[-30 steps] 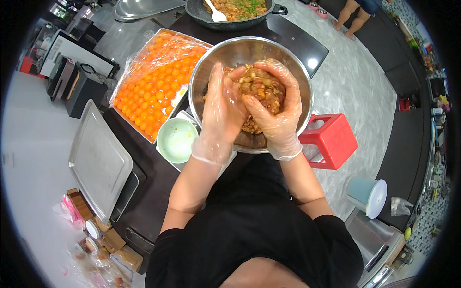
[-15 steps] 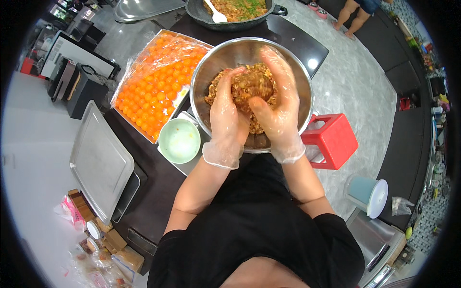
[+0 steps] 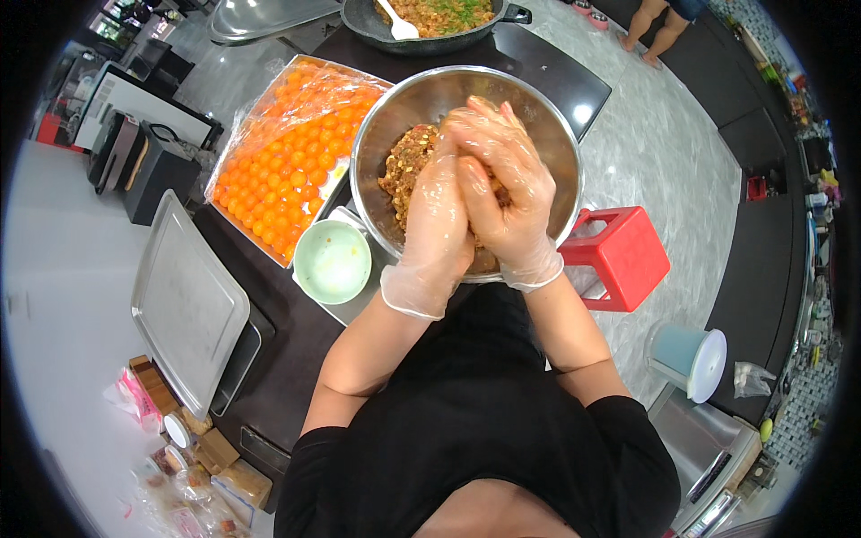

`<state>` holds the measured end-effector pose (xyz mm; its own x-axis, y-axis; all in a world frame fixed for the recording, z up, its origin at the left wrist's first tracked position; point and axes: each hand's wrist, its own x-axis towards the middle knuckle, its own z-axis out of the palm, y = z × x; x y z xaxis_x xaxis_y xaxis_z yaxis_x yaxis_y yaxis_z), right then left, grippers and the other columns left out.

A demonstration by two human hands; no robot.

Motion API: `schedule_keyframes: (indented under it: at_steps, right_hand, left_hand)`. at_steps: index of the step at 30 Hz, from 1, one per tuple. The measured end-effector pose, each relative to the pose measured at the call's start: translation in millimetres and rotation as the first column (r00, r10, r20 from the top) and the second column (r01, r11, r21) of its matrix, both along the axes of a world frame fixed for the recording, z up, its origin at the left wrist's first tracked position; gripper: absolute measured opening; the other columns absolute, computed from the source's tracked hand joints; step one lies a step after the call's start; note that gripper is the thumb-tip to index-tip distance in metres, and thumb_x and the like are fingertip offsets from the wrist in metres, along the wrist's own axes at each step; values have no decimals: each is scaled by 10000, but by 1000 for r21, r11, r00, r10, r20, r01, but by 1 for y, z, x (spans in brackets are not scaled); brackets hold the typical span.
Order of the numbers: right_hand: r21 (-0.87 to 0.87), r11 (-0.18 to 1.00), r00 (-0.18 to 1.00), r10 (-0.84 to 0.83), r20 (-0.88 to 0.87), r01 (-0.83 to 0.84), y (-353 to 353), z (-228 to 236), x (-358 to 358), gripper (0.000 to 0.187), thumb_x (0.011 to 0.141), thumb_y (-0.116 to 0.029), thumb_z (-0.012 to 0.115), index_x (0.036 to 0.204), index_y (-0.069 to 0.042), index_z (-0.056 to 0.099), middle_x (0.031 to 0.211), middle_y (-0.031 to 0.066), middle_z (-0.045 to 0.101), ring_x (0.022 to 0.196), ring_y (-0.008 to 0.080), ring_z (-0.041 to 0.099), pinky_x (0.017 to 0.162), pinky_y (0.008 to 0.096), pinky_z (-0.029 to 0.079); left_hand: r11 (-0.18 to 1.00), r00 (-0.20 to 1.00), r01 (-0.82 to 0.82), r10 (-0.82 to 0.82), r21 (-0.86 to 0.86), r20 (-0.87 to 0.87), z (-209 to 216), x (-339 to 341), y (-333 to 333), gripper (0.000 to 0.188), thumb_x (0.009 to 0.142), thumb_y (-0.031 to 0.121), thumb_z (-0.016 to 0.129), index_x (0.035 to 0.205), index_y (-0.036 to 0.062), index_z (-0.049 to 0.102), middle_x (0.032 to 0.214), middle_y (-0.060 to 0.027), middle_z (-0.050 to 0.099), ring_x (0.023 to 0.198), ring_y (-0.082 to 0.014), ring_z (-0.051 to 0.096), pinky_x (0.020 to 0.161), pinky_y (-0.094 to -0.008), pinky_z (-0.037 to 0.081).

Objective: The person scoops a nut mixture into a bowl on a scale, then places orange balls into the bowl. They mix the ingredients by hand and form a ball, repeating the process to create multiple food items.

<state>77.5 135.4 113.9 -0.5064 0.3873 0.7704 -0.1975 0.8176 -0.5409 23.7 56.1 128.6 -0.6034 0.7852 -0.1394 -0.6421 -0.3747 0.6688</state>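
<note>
Both my hands wear clear plastic gloves, shiny with oil, above a large steel mixing bowl (image 3: 372, 211). A brown, chunky filling mixture (image 3: 408, 166) lies in the bowl, showing to the left of my hands. My left hand (image 3: 439, 202) is cupped and pressed against my right hand (image 3: 507, 170), whose fingers fold over the top. Between the palms they enclose a ball of the filling mixture, now mostly hidden by the fingers.
Left of the bowl stand a box of orange egg yolks (image 3: 287, 170) under plastic wrap and a pale green bowl (image 3: 333, 262). A pan (image 3: 430, 40) of food sits beyond; a metal tray (image 3: 188, 300) lies left. A red stool (image 3: 632, 260) stands right. Another person's legs (image 3: 659, 31) show far off.
My hands have closed together around the ball of filling mixture, which showed between the spread palms before. The right fingers have come down and leftward over it.
</note>
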Motion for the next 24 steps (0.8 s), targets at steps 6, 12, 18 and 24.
schedule_keyframes:
  at_steps: [6,12,18,24]
  right_hand:
    - [-388,920,998,35,-46,-50,-15,4,5,894,702,-111,837,1446,-18,350,1398,134,494,1299,255,470,1133,401,322]
    - [-250,962,993,114,-2,-111,-8,-4,8,743,675,-159,826,1331,-56,492,1322,143,546,1242,295,525,1092,456,364]
    - [-153,988,992,4,-126,-23,-16,5,3,378,749,-172,746,1097,-44,676,1111,147,679,1095,331,636,1067,519,384]
    - [-312,935,983,138,-125,-170,-2,5,-5,392,813,-86,688,1191,-1,629,1242,191,614,1208,298,572,1081,456,375]
  left_hand:
    - [980,985,-38,4,195,173,-9,-7,0,468,1043,388,395,1354,41,448,1314,-101,527,1226,-221,512,1058,-390,419]
    - [989,987,145,-147,33,69,1,-35,-6,461,1019,432,444,1219,25,529,1243,-119,579,1131,-220,580,999,-371,468]
    - [994,996,2,8,110,-90,-9,-12,6,366,1044,277,443,1248,-7,550,1225,-90,587,1128,-159,574,972,-307,476]
    - [982,979,-157,168,103,-115,-2,-9,-2,426,1061,315,373,1294,-10,521,1254,-106,572,1194,-194,534,1032,-349,428]
